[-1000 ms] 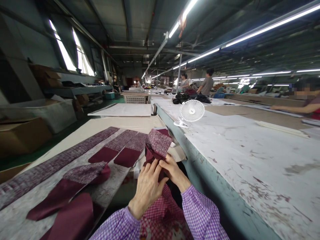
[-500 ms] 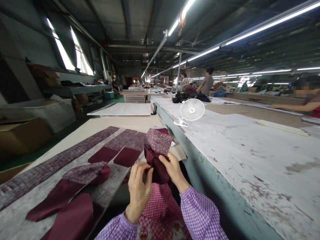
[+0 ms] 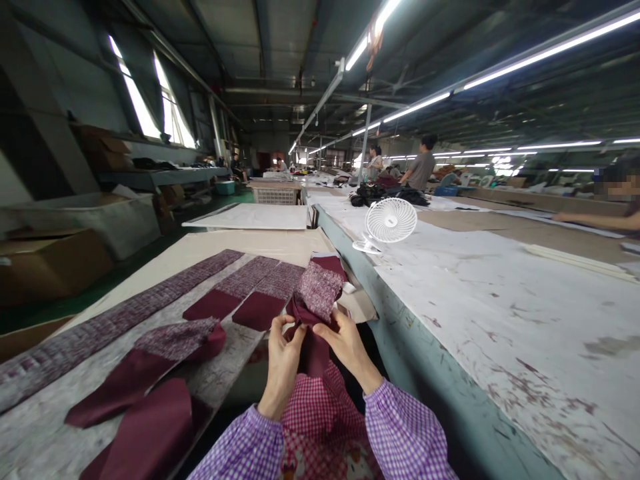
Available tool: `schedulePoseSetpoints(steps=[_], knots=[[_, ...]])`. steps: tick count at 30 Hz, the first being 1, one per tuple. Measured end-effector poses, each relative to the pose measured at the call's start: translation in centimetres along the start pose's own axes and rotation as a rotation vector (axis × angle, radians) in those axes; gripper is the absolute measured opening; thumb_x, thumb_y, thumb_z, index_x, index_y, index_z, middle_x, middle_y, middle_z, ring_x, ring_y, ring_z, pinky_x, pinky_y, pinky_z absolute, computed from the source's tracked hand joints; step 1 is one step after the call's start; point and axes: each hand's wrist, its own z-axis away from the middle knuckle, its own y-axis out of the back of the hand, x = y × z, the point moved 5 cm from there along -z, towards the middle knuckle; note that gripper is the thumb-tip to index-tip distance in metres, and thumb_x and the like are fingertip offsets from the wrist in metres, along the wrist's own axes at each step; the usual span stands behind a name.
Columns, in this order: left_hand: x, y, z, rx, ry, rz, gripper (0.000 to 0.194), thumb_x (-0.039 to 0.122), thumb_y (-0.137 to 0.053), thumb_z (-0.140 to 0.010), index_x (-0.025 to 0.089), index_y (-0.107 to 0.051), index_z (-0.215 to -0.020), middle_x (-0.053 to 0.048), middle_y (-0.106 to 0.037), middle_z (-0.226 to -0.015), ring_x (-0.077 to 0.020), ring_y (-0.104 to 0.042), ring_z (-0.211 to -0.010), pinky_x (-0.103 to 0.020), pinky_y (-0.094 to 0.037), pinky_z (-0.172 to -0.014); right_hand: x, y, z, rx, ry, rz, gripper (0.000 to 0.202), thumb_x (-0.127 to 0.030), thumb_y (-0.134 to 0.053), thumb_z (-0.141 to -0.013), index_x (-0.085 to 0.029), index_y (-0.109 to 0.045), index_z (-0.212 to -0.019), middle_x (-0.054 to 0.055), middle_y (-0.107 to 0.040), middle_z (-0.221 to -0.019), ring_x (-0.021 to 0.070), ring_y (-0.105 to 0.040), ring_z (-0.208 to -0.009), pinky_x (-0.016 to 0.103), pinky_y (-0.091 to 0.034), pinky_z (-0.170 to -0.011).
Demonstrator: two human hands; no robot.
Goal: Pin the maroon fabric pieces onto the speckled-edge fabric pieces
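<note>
A piece of fabric (image 3: 319, 288), part plain maroon and part speckled maroon-white, hangs between my two hands above my lap. My left hand (image 3: 284, 350) pinches its maroon part with thumb and fingertips. On the other side my right hand (image 3: 349, 343) grips the same fabric, thumb on top and fingers partly hidden behind it. To the left, a folded two-tone fabric piece (image 3: 150, 363) and a plain maroon piece (image 3: 155, 433) lie on the table. Beyond them rest flat maroon panels with speckled ends (image 3: 260, 310) and a long speckled strip (image 3: 125, 313).
A white clip fan (image 3: 391, 221) stands on the long white-topped table (image 3: 480, 320) to my right. The left table's pale cover (image 3: 280, 241) reaches forward. Cardboard boxes (image 3: 55, 267) sit on the floor at left. Several people are farther off, one person's arm (image 3: 590, 218) at far right.
My left hand has moved up and right to pinch the fabric, closer to my right hand. The speckled part has tilted. The view has shifted slightly.
</note>
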Motion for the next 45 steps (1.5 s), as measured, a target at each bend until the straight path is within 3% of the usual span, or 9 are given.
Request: schedulePoseSetpoints(steps=[3, 9, 15, 23, 26, 29, 33, 39, 45], knots=[[0.5, 0.4, -0.1, 0.015, -0.102, -0.080, 0.026, 0.032, -0.063, -0.074, 0.019, -0.048, -0.091, 0.000, -0.057, -0.082, -0.0123, -0.056, -0.068, -0.023, -0.045, -0.062, -0.3, -0.2, 0.0, -0.072, 0.042, 0.004, 0.042, -0.041, -0.070, -0.073, -0.018, -0.061, -0.106, 0.006, -0.065, -0.095, 0.0228, -0.059, -0.093, 0.034, -0.048, -0.083], [0.6, 1.3, -0.2, 0.061, -0.335, -0.300, 0.015, 0.024, -0.056, -0.079, 0.019, -0.049, -0.091, -0.002, -0.053, -0.087, -0.0155, -0.056, -0.079, -0.029, -0.045, -0.072, -1.1, -0.6, 0.2, -0.005, 0.132, 0.162, 0.037, -0.023, -0.067, -0.075, -0.021, -0.060, -0.111, 0.008, -0.063, -0.108, 0.0251, -0.056, -0.102, 0.040, -0.042, -0.094], [0.8, 2.0, -0.2, 0.125, -0.368, -0.348, 0.010, 0.021, -0.053, -0.081, 0.019, -0.049, -0.089, -0.002, -0.054, -0.086, -0.0157, -0.053, -0.080, -0.029, -0.044, -0.074, -1.9, -2.2, 0.8, -0.128, 0.202, 0.166, 0.052, -0.012, -0.062, -0.072, -0.020, -0.050, -0.122, 0.009, -0.057, -0.115, 0.0241, -0.053, -0.108, 0.037, -0.042, -0.094], [1.1, 1.8, 0.3, 0.133, -0.417, -0.351, 0.005, 0.024, -0.049, -0.086, 0.019, -0.048, -0.085, -0.002, -0.050, -0.084, -0.0155, -0.051, -0.078, -0.030, -0.043, -0.075, -1.3, -2.3, 0.5, 0.080, 0.157, 0.156, 0.023, -0.016, -0.050, -0.083, -0.021, -0.062, -0.102, 0.008, -0.064, -0.097, 0.0223, -0.058, -0.092, 0.035, -0.045, -0.085], [1.4, 2.2, 0.3, 0.169, -0.337, -0.257, 0.014, 0.033, -0.053, -0.084, 0.019, -0.052, -0.087, -0.003, -0.054, -0.087, -0.0168, -0.053, -0.083, -0.030, -0.044, -0.078, -1.0, -1.8, 0.5, 0.171, 0.083, 0.045, 0.018, -0.023, -0.056, -0.081, -0.021, -0.067, -0.096, 0.008, -0.066, -0.094, 0.0237, -0.058, -0.093, 0.037, -0.045, -0.087], [1.2, 2.7, -0.1, 0.194, -0.064, 0.053, 0.024, 0.041, -0.060, -0.078, 0.020, -0.054, -0.088, -0.001, -0.059, -0.084, -0.0154, -0.057, -0.074, -0.028, -0.047, -0.070, -0.3, -0.9, 0.5, 0.287, -0.075, -0.261, 0.022, -0.031, -0.061, -0.078, -0.020, -0.068, -0.096, 0.006, -0.068, -0.091, 0.0239, -0.059, -0.094, 0.039, -0.045, -0.089], [0.8, 2.1, -0.2, 0.167, 0.229, 0.429, 0.029, 0.036, -0.073, -0.064, 0.020, -0.054, -0.080, 0.004, -0.061, -0.074, -0.0100, -0.057, -0.061, -0.022, -0.047, -0.060, 0.1, -0.5, 0.3, 0.224, -0.210, -0.472, 0.033, -0.035, -0.066, -0.073, -0.019, -0.067, -0.102, 0.006, -0.069, -0.093, 0.0241, -0.061, -0.093, 0.039, -0.048, -0.085], [-0.1, 0.9, 0.8, 0.044, 0.291, 0.572, 0.031, 0.035, -0.079, -0.060, 0.018, -0.061, -0.078, 0.002, -0.064, -0.080, -0.0104, -0.059, -0.067, -0.021, -0.050, -0.059, -2.8, 3.5, -1.8, 0.176, -0.093, -0.277, 0.033, -0.036, -0.066, -0.074, -0.020, -0.067, -0.102, 0.005, -0.069, -0.100, 0.0221, -0.061, -0.096, 0.035, -0.049, -0.085], [-1.6, 0.9, 1.6, -0.038, 0.334, 0.427, 0.045, 0.040, -0.083, -0.050, 0.016, -0.061, -0.081, -0.004, -0.066, -0.088, -0.0158, -0.063, -0.071, -0.025, -0.053, -0.059, -6.6, 14.0, -4.7, 0.168, -0.111, -0.099, 0.035, -0.035, -0.073, -0.064, -0.015, -0.069, -0.092, 0.005, -0.070, -0.089, 0.0197, -0.064, -0.077, 0.032, -0.050, -0.072]])
